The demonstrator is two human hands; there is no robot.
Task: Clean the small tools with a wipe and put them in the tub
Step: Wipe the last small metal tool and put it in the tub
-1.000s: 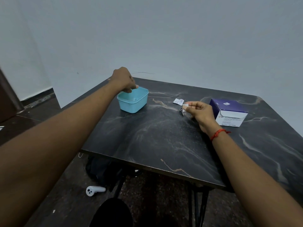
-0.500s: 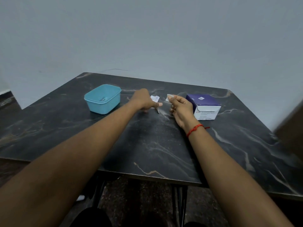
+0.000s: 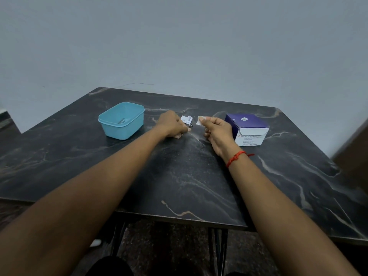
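My left hand [image 3: 172, 124] curls on a small metal tool [image 3: 190, 126] low over the bench [image 3: 189, 176]. My right hand [image 3: 217, 129] pinches the wipe [image 3: 199, 120] at its three o'clock. The thin tool may slip out when I rub it. The tub [image 3: 123, 132] stands at nine o'clock.

You face a dark marbled table [image 3: 179, 176] set against a plain pale wall [image 3: 179, 46]. A box [image 3: 247, 124] (purple top, white front) stands far right; a torn white wrapper [image 3: 186, 118] lies mid-table.

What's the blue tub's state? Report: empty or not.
Not empty. The tub is open-topped, and a small metal tool lies on its floor.
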